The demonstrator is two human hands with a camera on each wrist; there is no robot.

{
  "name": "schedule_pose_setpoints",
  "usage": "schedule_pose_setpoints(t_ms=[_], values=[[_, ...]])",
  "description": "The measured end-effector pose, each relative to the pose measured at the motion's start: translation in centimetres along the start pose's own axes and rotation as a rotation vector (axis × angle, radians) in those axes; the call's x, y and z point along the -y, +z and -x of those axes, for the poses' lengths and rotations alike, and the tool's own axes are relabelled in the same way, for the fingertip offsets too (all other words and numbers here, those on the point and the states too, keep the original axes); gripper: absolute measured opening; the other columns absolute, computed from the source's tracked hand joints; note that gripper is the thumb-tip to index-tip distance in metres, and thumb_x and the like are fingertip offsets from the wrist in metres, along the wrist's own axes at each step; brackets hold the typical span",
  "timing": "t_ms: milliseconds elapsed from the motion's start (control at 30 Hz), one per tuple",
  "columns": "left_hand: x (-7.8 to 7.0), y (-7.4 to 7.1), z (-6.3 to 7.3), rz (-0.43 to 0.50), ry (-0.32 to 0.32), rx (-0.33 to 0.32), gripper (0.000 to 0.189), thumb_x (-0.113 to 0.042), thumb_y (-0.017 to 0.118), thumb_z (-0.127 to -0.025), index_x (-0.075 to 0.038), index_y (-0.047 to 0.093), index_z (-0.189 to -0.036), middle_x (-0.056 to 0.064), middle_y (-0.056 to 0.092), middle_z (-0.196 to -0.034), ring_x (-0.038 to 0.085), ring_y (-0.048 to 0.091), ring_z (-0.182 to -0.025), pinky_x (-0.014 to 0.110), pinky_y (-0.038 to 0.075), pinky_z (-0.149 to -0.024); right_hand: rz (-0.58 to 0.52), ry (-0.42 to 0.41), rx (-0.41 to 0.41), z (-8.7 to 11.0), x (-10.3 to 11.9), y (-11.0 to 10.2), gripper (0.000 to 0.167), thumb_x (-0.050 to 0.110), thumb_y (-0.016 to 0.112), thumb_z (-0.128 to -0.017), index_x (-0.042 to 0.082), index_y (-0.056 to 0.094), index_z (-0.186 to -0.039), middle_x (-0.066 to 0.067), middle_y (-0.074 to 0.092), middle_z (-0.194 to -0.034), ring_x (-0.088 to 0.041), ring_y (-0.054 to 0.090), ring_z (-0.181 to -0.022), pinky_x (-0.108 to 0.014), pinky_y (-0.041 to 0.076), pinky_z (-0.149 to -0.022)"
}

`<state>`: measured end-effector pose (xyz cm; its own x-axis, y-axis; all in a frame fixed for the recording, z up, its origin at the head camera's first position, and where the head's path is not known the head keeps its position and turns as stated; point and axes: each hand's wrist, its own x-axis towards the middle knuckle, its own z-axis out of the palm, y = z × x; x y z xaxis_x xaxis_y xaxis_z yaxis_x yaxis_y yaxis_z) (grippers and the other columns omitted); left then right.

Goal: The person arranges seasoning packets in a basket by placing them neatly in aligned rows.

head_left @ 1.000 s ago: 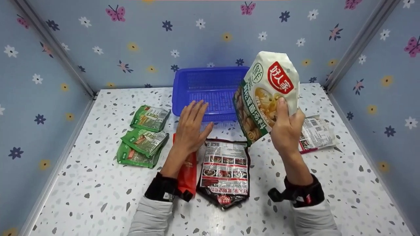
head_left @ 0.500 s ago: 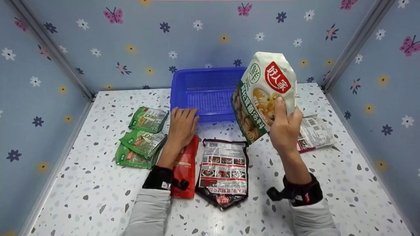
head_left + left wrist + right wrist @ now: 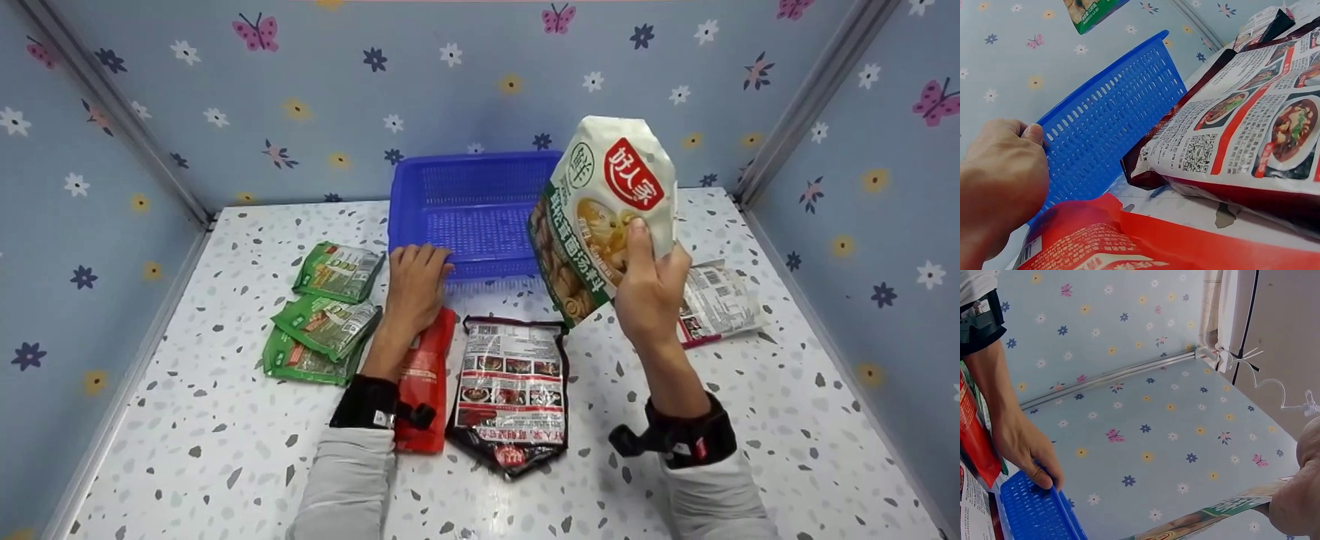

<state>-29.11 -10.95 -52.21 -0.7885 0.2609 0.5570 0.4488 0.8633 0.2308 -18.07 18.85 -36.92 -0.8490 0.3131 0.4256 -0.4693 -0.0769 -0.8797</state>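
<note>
My left hand [image 3: 417,289] grips the near left rim of a blue plastic basket [image 3: 480,268]; in the left wrist view its thumb lies on the outer side and the other fingertips are hidden behind the rim. My right hand [image 3: 654,300] pinches a white and green soup seasoning pouch [image 3: 600,217], thumb on the front, fingers hidden behind. The pouch hangs tilted in the air and overlaps the basket's right end. Below my left hand lies a red packet [image 3: 424,382], partly covered by the wrist. Beside it a black-edged pouch [image 3: 512,390] lies with its printed back up.
Several green packets [image 3: 330,322] lie on the left of the speckled table [image 3: 187,450], two of them overlapping. Behind my right hand lies a white packet [image 3: 720,304] with a pink edge. Flower-patterned walls [image 3: 300,90] enclose the back and both sides.
My left hand has moved left from above the basket's front and its fingers have curled over the rim. The right hand with the pouch has barely moved.
</note>
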Motion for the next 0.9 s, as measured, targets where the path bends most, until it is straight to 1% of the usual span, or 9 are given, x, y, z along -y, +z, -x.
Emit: schedule_pose_setpoints(t_ms=[67, 233, 367, 433, 633, 733, 900], values=[[0.0, -0.1, 0.0, 0.013, -0.007, 0.007, 0.032, -0.030, 0.054, -0.117, -0.006, 0.073, -0.127, 0.018, 0.077, -0.116, 0.041, 0.067, -0.109, 0.059, 0.044, -0.112, 0.002, 0.000, 0.001, -0.1, -0.1, 0.2, 0.035, 0.019, 0.050, -0.118, -0.003, 0.070, -0.137, -0.014, 0.081, -0.109, -0.023, 0.078, -0.090, -0.034, 0.068, -0.080], [0.0, -0.2, -0.2, 0.032, -0.013, 0.005, 0.033, -0.030, 0.054, -0.116, -0.006, 0.073, -0.125, 0.017, 0.077, -0.114, 0.040, 0.067, -0.109, 0.059, 0.044, -0.111, -0.008, 0.005, -0.010, -0.4, -0.5, 0.5, 0.035, 0.021, 0.051, -0.118, -0.001, 0.070, -0.138, -0.015, 0.081, -0.112, -0.024, 0.079, -0.093, -0.034, 0.069, -0.081], [0.0, -0.2, -0.2, 0.038, -0.025, 0.029, 0.032, -0.031, 0.053, -0.117, -0.006, 0.073, -0.126, 0.016, 0.077, -0.115, 0.039, 0.067, -0.110, 0.058, 0.043, -0.113, -0.022, 0.014, -0.032, -0.8, -1.0, 0.9, 0.035, 0.020, 0.050, -0.118, -0.002, 0.070, -0.138, -0.015, 0.082, -0.113, -0.025, 0.080, -0.094, -0.035, 0.069, -0.082], [0.0, -0.2, -0.2, 0.040, -0.031, 0.039, 0.032, -0.031, 0.054, -0.117, -0.007, 0.073, -0.126, 0.015, 0.077, -0.115, 0.039, 0.067, -0.110, 0.058, 0.042, -0.114, -0.022, 0.011, -0.041, -1.2, -1.2, 1.1, 0.036, 0.019, 0.050, -0.118, -0.002, 0.070, -0.138, -0.015, 0.082, -0.112, -0.025, 0.080, -0.093, -0.035, 0.069, -0.082], [0.0, -0.2, -0.2, 0.034, -0.028, 0.031, 0.032, -0.030, 0.055, -0.116, -0.007, 0.074, -0.125, 0.015, 0.077, -0.115, 0.039, 0.067, -0.110, 0.058, 0.043, -0.113, -0.042, 0.007, -0.043, -2.8, -1.8, 1.7, 0.036, 0.018, 0.049, -0.119, -0.004, 0.069, -0.138, -0.016, 0.083, -0.113, -0.026, 0.082, -0.095, -0.038, 0.070, -0.083], [0.0, -0.1, -0.1, 0.037, -0.029, 0.036, 0.032, -0.030, 0.055, -0.116, -0.006, 0.074, -0.125, 0.016, 0.078, -0.115, 0.040, 0.068, -0.110, 0.059, 0.043, -0.112, -0.043, 0.003, -0.029, -3.5, -2.0, 1.9, 0.037, 0.018, 0.047, -0.119, -0.004, 0.069, -0.140, -0.018, 0.082, -0.115, -0.028, 0.082, -0.097, -0.039, 0.070, -0.085], [-0.1, -0.2, -0.3, 0.046, -0.036, 0.044, 0.032, -0.030, 0.055, -0.116, -0.006, 0.074, -0.126, 0.016, 0.078, -0.117, 0.040, 0.068, -0.112, 0.059, 0.042, -0.113, -0.008, -0.014, -0.014, -5.0, -2.3, 2.2, 0.040, 0.019, 0.045, -0.120, -0.004, 0.066, -0.146, -0.025, 0.080, -0.125, -0.028, 0.081, -0.102, -0.040, 0.070, -0.089]])
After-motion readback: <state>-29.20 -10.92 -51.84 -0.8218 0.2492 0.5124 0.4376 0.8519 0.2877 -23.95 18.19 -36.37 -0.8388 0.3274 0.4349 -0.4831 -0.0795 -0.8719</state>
